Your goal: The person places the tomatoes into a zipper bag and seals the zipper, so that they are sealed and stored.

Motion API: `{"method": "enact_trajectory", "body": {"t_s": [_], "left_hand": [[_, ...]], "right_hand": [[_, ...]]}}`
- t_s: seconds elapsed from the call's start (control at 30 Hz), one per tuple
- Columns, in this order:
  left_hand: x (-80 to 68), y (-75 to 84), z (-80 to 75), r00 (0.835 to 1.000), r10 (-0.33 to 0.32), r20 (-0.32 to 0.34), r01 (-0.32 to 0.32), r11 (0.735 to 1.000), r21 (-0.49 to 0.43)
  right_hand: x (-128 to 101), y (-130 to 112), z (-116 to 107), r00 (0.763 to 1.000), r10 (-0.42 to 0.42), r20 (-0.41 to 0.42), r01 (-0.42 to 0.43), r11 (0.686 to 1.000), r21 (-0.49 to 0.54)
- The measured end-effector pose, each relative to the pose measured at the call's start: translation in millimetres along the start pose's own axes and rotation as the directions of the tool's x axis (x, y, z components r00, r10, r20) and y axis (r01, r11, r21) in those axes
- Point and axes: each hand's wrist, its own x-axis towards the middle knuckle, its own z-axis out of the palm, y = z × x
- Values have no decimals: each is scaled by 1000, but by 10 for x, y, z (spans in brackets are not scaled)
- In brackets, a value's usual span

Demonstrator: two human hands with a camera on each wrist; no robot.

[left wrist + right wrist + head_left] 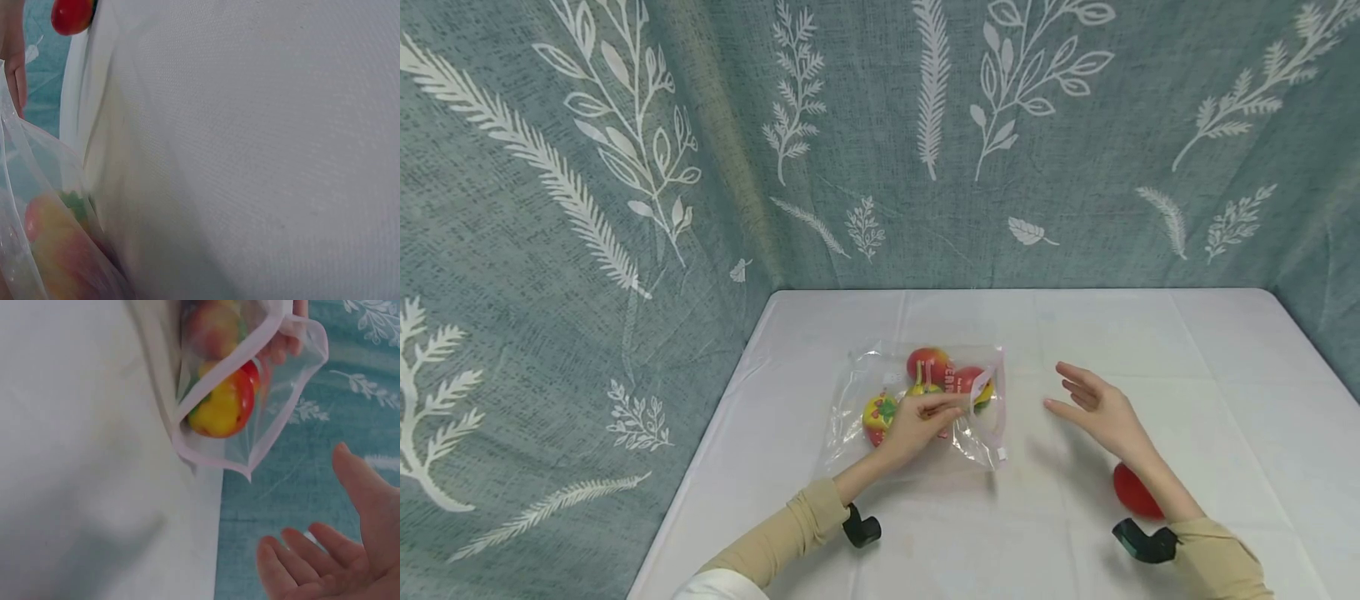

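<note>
A clear plastic zip bag [850, 433] with red print and a pinkish rim lies on the table, several red-and-yellow round fruits [928, 365] inside it. My left hand [917, 425] reaches over the bag and pinches the rim of its mouth between thumb and fingers. The right wrist view shows that mouth gaping, with a yellow-and-red fruit [219, 409] just inside. My right hand [1101, 410] is held to the right of the bag, fingers apart and nothing in them. Under the right forearm lies a red round object [1135, 492], partly hidden by the arm.
A white cloth covers the table [1210, 375]. Blue-green curtains [880, 108] with white leaf prints stand behind it and along the left side. Dark wrist mounts [861, 529] sit below both forearms.
</note>
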Motion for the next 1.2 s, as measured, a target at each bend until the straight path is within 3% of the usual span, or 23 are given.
{"method": "enact_trajectory", "body": {"t_s": [0.4,0.63,1.2], "left_hand": [[7,54,-2,998,-70,-1,70,997,15],[-42,347,-19,999,-41,1,41,999,9],[-36,345,-18,999,-50,2,50,999,3]], "right_hand": [[-78,72,-172,996,38,80,-34,998,-57],[-166,143,-308,993,54,104,-44,994,-95],[-360,382,-641,980,11,197,21,987,-160]]}}
